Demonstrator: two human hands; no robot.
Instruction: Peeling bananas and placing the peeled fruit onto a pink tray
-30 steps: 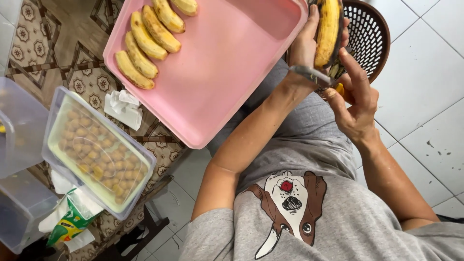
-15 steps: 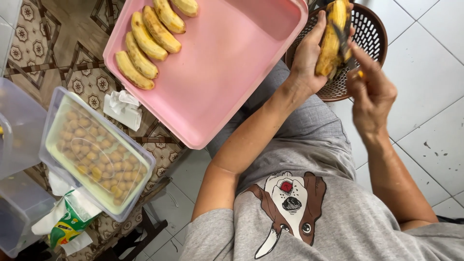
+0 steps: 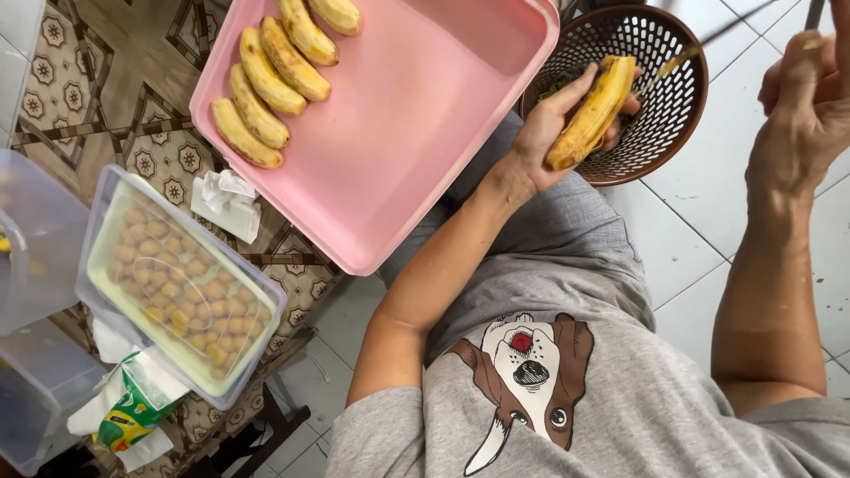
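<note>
The left hand (image 3: 553, 124) is clamped around a half-peeled banana (image 3: 591, 112) over the brown mesh basket (image 3: 660, 133) on the floor. The right hand (image 3: 801, 106) grips a knife handle (image 3: 813, 13). A green-and-yellow packet (image 3: 128, 412) lies at the tabletop's near edge beside a clear lidded tub (image 3: 177, 283).

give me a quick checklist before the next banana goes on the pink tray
1. Left hand has a firm grip on the banana: ok.
2. Banana fully peeled: not ok, a strip of peel still hangs off its tip.
3. Basket sits under the banana to catch peel: ok.
4. Pink tray has bare space beside the peeled bananas: ok.
5. Right hand grip on the tool: cannot tell, it runs out of view.
</note>
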